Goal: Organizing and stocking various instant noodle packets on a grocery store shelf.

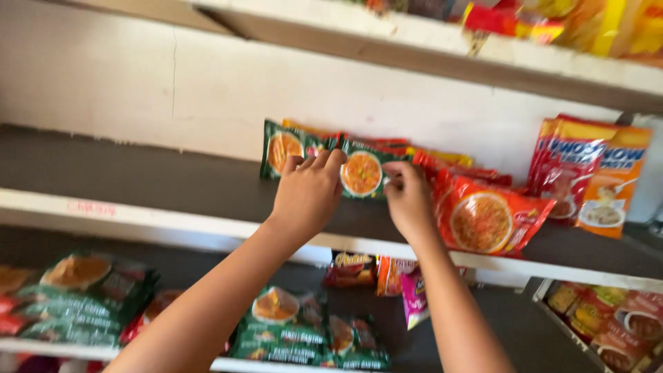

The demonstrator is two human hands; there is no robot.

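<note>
Both hands work at the middle shelf [138, 181], on a row of noodle packets standing on edge near its centre. The left hand [307, 193] is curled over the top edge of a green packet [361, 173], fingers narrow and pinching it upright; the right hand [409, 197] grips the same packet's side at 3 o'clock, thumb and fingers closed on it. More green packets [283, 146] already stand at 9 o'clock of it. At 3 o'clock, red-orange packets [487, 220] lean loosely, not squared up. Further at 2 o'clock stand tall red and orange pouches [587, 173]. The row looks partly built: 2 or 3 green packets placed, this 1 just being seated, and the shelf's left stretch bare.
</note>
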